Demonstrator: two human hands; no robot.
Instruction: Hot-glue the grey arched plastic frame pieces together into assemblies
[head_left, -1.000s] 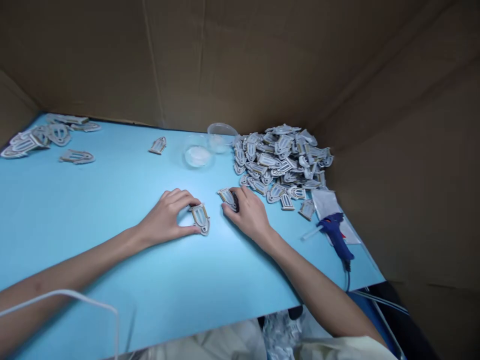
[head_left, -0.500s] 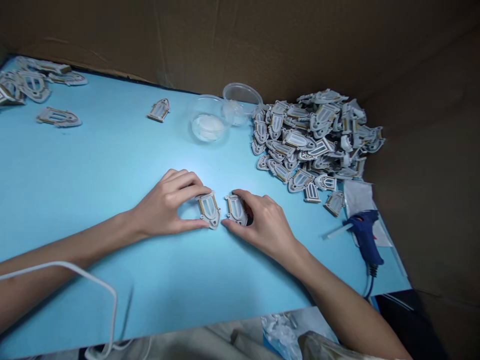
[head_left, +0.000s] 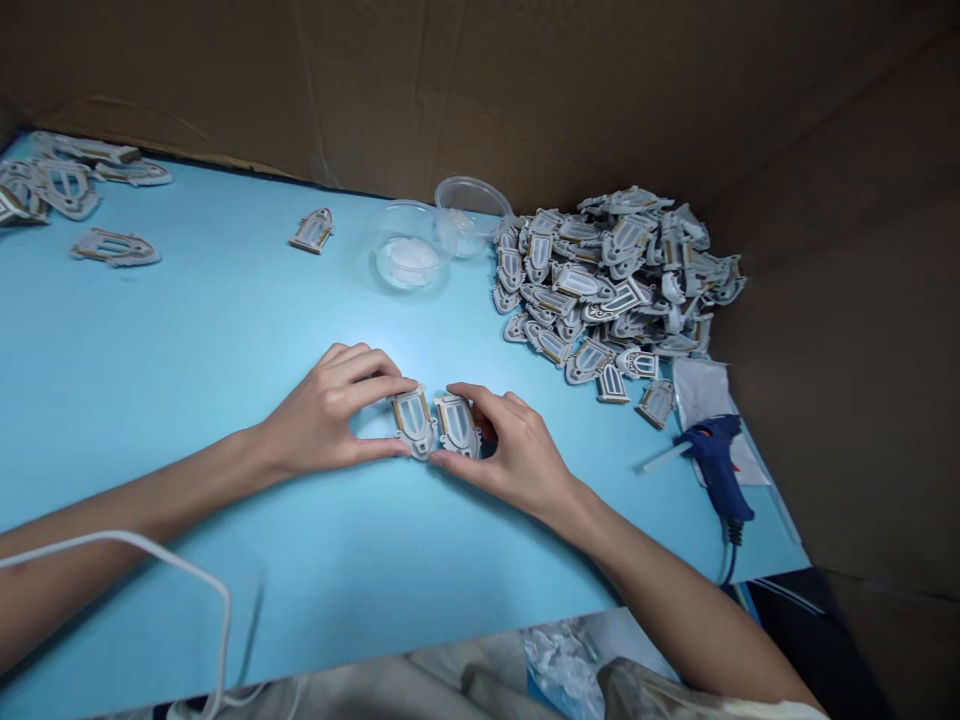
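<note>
Two small grey window-shaped pieces with arched ends and gold-coloured edges are held side by side over the blue tabletop. My left hand is closed on the left window-shaped piece, thumb at its lower end and fingers at its upper end. My right hand grips the right window-shaped piece in the same way. A narrow gap shows between the two pieces, and their arched ends point toward me. The fingers behind the right piece are partly hidden.
A large heap of similar pieces lies at the back right. Near it are two clear plastic cups and a blue glue gun. One piece lies alone; several more are back left. A white cable crosses my left forearm.
My right hand has brought its piece leftward, closer to the one in my left hand, so the gap is narrower. The whole view has shifted slightly.
</note>
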